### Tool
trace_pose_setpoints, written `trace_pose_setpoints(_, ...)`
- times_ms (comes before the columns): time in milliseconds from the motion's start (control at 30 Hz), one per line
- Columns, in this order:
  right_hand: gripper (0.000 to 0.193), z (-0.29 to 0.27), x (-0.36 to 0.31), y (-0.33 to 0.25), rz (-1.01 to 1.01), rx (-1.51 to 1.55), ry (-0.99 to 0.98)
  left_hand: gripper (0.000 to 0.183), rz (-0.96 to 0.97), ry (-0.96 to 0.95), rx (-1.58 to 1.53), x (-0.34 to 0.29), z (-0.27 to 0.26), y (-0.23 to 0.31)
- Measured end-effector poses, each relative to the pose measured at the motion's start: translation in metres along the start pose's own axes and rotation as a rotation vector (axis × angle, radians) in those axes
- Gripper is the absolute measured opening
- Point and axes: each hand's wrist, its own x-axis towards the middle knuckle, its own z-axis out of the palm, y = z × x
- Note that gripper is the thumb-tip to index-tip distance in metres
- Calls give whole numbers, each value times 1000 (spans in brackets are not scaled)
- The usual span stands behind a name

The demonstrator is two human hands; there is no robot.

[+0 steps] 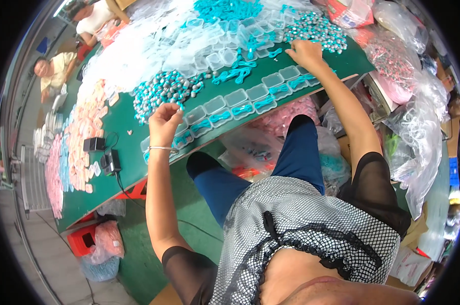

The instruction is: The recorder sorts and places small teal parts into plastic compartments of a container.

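Note:
My left hand [166,123] is pinched closed beside the near edge of a heap of small teal-and-grey pieces [164,91]. A small teal piece shows at its fingertips. Below and right of it runs a row of open clear plastic boxes [235,100], lids tilted back, several with a teal cord bundle [241,109] inside. My right hand [307,54] is above the row's right end, fingers curled toward the table beside a second heap of teal-and-grey pieces [316,31]. What its fingertips hold, if anything, is hidden. Loose teal cords [235,73] lie between the hands.
Clear empty boxes [189,46] are piled across the back of the green table [123,157]. Peach-coloured packets [87,132] and a black adapter with cable [110,161] are at left. Plastic bags [418,147] crowd the right. Two people [57,71] sit at far left.

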Motion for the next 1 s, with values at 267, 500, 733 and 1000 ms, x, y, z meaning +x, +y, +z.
trace_pose_setpoints(267, 18, 2, 3, 14, -33, 91, 32, 15, 53, 4, 106, -27, 2, 5)
trace_pose_setpoints(500, 16, -29, -76, -99, -510, 975, -43, 14, 295, 39, 406, -50, 10, 8)
trace_pose_setpoints(733, 14, -20, -127, -195, -766, 761, 99, 12, 415, 9, 714, -54, 18, -2)
trace_pose_setpoints(1000, 10, -8, -139, -223, -764, 559, 220, 3, 532, 63, 874, -55, 23, -11)
